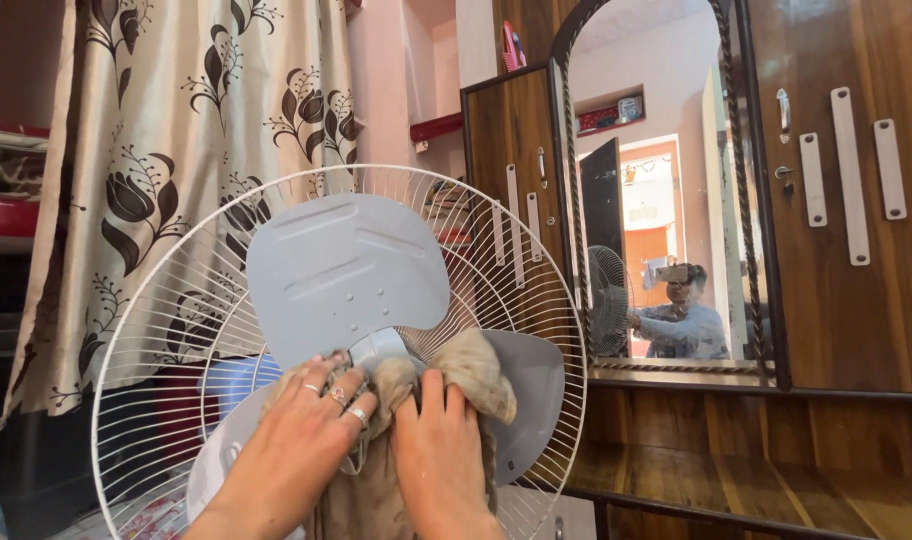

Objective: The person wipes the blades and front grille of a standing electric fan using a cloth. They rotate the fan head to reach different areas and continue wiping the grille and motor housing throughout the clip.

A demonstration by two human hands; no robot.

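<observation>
A flowered curtain [166, 150] hangs at far left behind the white fan grille [136, 330]. The left hand [301, 430] lies flat, fingers spread, on a beige cloth [476, 370] at the grey fan blades' [346, 270] hub; the right hand [441, 450] presses the same cloth, fingers closed around it. A wardrobe mirror [656, 200] stands right

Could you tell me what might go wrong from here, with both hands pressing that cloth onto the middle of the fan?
The beige cloth bunches around the grey hub; loose folds could snag on a blade or the white wire guard. The left hand wears rings close to the hub, which might catch or scratch. Both it and the right hand push on the blades, so the thin plastic may flex or the fan tip backward.
</observation>
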